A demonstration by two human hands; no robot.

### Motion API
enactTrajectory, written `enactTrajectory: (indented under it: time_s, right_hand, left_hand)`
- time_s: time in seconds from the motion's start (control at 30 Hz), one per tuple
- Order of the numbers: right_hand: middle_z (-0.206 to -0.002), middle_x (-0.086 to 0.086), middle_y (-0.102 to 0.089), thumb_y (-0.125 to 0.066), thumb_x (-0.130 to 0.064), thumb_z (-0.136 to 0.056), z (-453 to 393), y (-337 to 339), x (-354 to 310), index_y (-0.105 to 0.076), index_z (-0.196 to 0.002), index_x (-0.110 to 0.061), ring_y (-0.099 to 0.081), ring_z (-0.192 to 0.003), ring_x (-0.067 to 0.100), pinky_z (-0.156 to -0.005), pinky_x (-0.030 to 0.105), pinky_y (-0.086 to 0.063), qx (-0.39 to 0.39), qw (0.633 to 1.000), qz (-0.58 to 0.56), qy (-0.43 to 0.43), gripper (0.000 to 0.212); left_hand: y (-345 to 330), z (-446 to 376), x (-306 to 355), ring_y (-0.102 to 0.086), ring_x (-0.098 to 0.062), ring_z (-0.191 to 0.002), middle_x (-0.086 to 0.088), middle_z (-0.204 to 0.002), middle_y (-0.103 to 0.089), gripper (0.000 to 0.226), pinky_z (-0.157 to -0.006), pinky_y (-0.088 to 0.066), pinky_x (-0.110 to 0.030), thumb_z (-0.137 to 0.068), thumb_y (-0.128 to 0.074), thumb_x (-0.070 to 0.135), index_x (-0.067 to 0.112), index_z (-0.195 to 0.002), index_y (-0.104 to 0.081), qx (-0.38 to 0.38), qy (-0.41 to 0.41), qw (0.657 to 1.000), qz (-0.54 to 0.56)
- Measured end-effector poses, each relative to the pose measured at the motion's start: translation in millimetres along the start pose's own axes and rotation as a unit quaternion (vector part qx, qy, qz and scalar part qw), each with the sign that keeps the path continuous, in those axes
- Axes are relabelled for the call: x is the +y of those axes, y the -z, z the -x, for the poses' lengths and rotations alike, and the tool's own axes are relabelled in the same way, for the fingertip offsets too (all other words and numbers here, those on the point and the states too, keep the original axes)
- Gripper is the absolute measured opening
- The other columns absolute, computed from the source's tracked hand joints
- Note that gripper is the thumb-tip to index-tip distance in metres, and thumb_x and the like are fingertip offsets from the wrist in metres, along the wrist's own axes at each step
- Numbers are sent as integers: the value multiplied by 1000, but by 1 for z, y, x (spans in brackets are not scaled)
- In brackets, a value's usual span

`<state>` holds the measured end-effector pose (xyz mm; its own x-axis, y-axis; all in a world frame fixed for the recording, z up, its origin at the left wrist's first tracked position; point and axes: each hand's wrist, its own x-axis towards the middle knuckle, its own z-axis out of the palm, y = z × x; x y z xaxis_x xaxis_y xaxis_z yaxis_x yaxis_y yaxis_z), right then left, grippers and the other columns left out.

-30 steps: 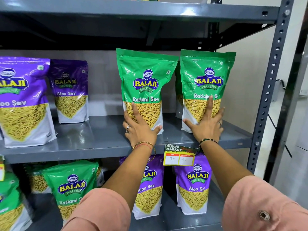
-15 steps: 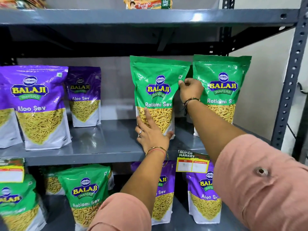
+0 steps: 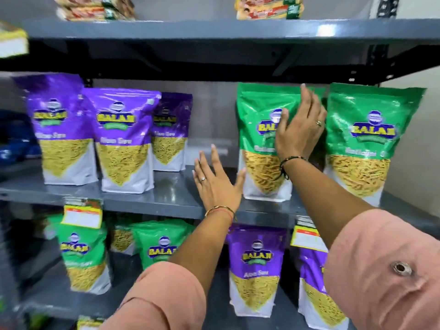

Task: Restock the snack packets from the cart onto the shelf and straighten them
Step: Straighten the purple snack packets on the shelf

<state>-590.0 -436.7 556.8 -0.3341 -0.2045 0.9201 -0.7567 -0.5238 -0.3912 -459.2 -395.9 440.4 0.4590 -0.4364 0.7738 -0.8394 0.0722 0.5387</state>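
Since half a second ago: right hand [image 3: 300, 126] has opened from its pinch at the pouch's top edge and now lies flat, fingers spread, on the upper front of the left green Ratlami Sev pouch [image 3: 260, 148]; left hand [image 3: 217, 181] has come off that pouch's lower front and hangs open beside its bottom-left corner, thumb at or just short of the edge — contact cannot be told. Neither hand is closed on anything.

Item: green pouch, upright on the middle shelf [image 3: 166, 198], long axis vertical, directly ahead of both hands. Right hand nearer, already on it. A second green pouch [image 3: 366, 144] stands just right, a dark gap between.

Also on this shelf, well left: three purple Aloo Sev pouches [image 3: 125, 139].

Markings: "BALAJI" logo on every pouch; flavour text blurred. Yellow price tags [image 3: 82, 216] on the shelf lip — unreadable.

Cart: not in view.
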Motion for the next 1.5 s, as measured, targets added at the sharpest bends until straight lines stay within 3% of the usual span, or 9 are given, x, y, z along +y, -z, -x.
enactTrajectory:
  time_s: [0.13,0.27,0.37,0.5,0.6,0.8,0.9,1.2,1.5]
  right_hand:
    - [-139,12,-48,-49,-28,-90,53,-21,-66,-39,-142,-13,-43,-129,31,-113,42,-29,-60,995,-70,46,56]
    - [-145,13,-40,-52,-33,-91,120,-52,-144,-28,-147,-14,-36,-133,30,-113,39,-27,-161,978,-133,-4,64]
    - [-153,13,-27,-58,-46,-86,166,-79,-199,-14,-151,-16,-27,-140,29,-116,40,-24,-239,957,-155,-58,85]
    - [-159,16,-12,-69,-69,-59,217,-108,-251,6,-151,-21,-18,-144,34,-114,48,-27,-310,940,-97,-108,128]
    - [-158,18,-12,-73,-72,-49,240,-122,-264,14,-149,-24,-21,-143,36,-107,49,-36,-341,929,-58,-129,141]
    - [-144,18,-30,-81,-54,-53,244,-134,-258,15,-147,-28,-41,-127,39,-99,45,-44,-342,929,-40,-137,137]
    - [-141,18,-31,-84,-50,-52,237,-137,-252,16,-146,-32,-44,-124,40,-98,47,-45,-348,923,-58,-152,139]
    - [-140,14,-30,-86,-48,-47,231,-140,-234,17,-143,-42,-45,-121,41,-93,49,-47,-341,923,-42,-173,140]
    - [-141,15,-29,-83,-51,-51,233,-140,-236,16,-143,-41,-44,-119,40,-95,49,-48,-328,929,-18,-170,136]
  left_hand:
    - [53,-30,-81,-13,-34,-145,-15,-157,-14,76,-118,-18,-47,-88,-41,51,21,-148,-7,53,11,997,-53]
    - [109,-60,-169,-17,-40,-142,-23,-154,-18,74,-117,-22,-51,-86,-50,39,11,-146,-16,91,62,990,-86]
    - [147,-84,-230,-19,-45,-139,-31,-149,-22,77,-115,-22,-54,-84,-55,34,1,-144,-19,135,127,980,-67]
    - [179,-120,-290,-18,-44,-140,-28,-149,-20,107,-115,-22,-51,-66,-74,41,6,-146,-12,133,171,975,-40]
    - [184,-139,-314,-23,-42,-138,-27,-150,-20,129,-114,-26,-50,-51,-84,46,9,-147,-6,91,176,980,-18]
    - [173,-149,-333,-46,-45,-122,-24,-141,-35,142,-99,-40,-55,-42,-87,49,16,-147,4,6,189,982,-24]
    - [169,-146,-335,-50,-44,-116,-23,-137,-39,136,-95,-42,-54,-47,-86,47,16,-147,1,13,181,982,-59]
    - [165,-145,-341,-47,-44,-119,-24,-141,-33,123,-98,-40,-52,-60,-80,47,13,-147,0,6,168,981,-97]
    - [164,-146,-344,-45,-46,-122,-26,-145,-28,127,-101,-39,-53,-59,-78,52,15,-146,7,-7,166,981,-102]
